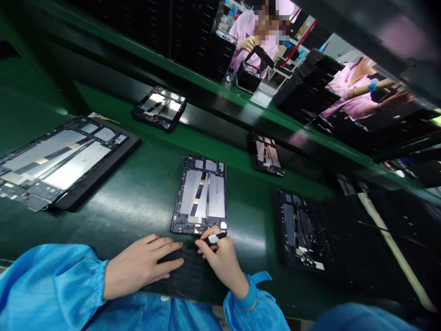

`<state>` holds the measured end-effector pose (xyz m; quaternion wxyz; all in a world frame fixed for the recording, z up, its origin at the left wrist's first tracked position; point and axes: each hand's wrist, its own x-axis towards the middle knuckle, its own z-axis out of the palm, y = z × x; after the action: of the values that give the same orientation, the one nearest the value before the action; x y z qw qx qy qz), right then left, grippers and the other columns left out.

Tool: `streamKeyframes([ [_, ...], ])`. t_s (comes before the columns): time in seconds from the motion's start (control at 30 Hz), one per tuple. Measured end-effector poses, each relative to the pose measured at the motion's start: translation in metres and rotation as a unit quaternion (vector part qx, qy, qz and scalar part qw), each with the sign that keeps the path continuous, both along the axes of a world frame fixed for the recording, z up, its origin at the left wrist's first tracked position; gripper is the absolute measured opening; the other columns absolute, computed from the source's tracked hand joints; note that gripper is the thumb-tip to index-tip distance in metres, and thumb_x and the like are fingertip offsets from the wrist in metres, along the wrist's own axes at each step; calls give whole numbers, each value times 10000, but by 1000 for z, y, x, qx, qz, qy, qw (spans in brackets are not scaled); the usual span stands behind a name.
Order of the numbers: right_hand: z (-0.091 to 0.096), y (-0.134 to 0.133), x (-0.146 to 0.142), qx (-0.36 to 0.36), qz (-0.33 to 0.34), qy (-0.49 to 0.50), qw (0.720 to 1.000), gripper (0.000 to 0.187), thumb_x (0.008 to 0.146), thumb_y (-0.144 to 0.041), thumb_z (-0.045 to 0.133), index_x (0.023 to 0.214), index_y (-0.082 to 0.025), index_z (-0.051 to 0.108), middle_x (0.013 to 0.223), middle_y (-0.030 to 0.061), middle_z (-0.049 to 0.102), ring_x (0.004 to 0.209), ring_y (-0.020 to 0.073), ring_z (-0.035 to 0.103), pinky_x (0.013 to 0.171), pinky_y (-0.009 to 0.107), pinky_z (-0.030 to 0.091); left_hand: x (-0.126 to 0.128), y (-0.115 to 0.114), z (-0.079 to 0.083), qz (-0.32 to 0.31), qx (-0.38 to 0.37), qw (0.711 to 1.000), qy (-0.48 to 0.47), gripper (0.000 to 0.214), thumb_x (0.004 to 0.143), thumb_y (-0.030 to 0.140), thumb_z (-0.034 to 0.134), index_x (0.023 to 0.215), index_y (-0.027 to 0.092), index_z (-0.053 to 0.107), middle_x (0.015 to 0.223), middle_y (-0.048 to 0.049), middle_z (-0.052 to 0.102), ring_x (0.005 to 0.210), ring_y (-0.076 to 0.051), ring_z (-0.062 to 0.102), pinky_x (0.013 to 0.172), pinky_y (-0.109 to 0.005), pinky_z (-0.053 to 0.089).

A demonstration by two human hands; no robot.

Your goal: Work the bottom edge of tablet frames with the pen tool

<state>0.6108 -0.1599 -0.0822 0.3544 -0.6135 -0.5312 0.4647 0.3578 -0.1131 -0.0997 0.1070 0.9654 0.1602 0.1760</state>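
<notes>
Tablet frame (199, 195) lying just above dark panel (181, 276); left hand (141, 264) open and flat, steadying panel; right hand (220, 259) pinching white-banded black pen (212, 238) firmly, close to its tip.

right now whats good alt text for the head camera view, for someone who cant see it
Two hands work at a green bench: the right hand grips a black pen-like tool at the lower edge of a tablet frame, and the left hand rests on a dark panel.
</notes>
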Motion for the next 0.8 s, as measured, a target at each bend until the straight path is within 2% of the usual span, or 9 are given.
streamKeyframes([
  [0.1, 1, 2, -3, 16, 16, -38, 999, 174, 908, -368, 671, 867, -209, 613, 682, 0, 646, 571, 196, 691, 505, 261, 493, 0, 0, 0, -1, -4, 1000, -1, 295, 984, 342, 678, 1273, 289, 642, 1370, -44, 637, 1156, -216, 572, 878, -327, 368],
  [0.27, -2, 1, -9, 26, 23, -42, 999, 167, 921, -352, 649, 844, -205, 625, 725, 17, 668, 635, 208, 700, 571, 286, 508, 2, 0, 0, 4, -10, 1000, -6, 295, 991, 341, 666, 1283, 303, 640, 1353, -40, 640, 1154, -216, 574, 883, -329, 373],
  [0.43, -1, 2, -3, 27, -25, 48, 998, 222, 925, -393, 653, 803, -209, 624, 721, 14, 660, 618, 188, 691, 560, 277, 545, 5, -2, 4, 14, -12, 1000, -22, 233, 1015, 349, 622, 1239, 292, 656, 1328, -33, 654, 1118, -221, 581, 863, -334, 384],
  [0.5, 8, 12, 3, 33, -59, 88, 994, 288, 904, -457, 680, 772, -213, 603, 731, 16, 656, 630, 185, 692, 567, 277, 573, 6, 0, 8, 23, -17, 999, -38, 214, 1048, 321, 558, 1232, 279, 657, 1296, -36, 667, 1081, -219, 590, 843, -333, 393],
  [0.57, 18, 30, 7, 22, -63, 113, 991, 349, 865, -514, 718, 757, -216, 571, 722, 8, 651, 641, 187, 704, 577, 277, 592, 6, 5, 15, 31, -20, 997, -70, 229, 1079, 250, 474, 1214, 247, 660, 1216, -44, 690, 1012, -204, 598, 816, -323, 401],
  [0.67, 28, 60, 6, -47, 3, 137, 989, 419, 806, -579, 745, 789, -224, 524, 635, -22, 644, 552, 180, 703, 495, 251, 568, 5, 18, 22, 59, 2, 993, -100, 236, 1084, 184, 441, 1145, 195, 669, 1080, -49, 705, 910, -183, 592, 775, -307, 403],
  [0.8, 26, 84, -3, -120, 68, 148, 979, 482, 748, -623, 759, 834, -232, 490, 541, -49, 623, 538, 207, 734, 412, 205, 518, 2, 32, 19, 74, 46, 992, -95, 238, 1087, 183, 428, 1127, 176, 663, 1054, -54, 712, 927, -189, 596, 787, -308, 419],
])
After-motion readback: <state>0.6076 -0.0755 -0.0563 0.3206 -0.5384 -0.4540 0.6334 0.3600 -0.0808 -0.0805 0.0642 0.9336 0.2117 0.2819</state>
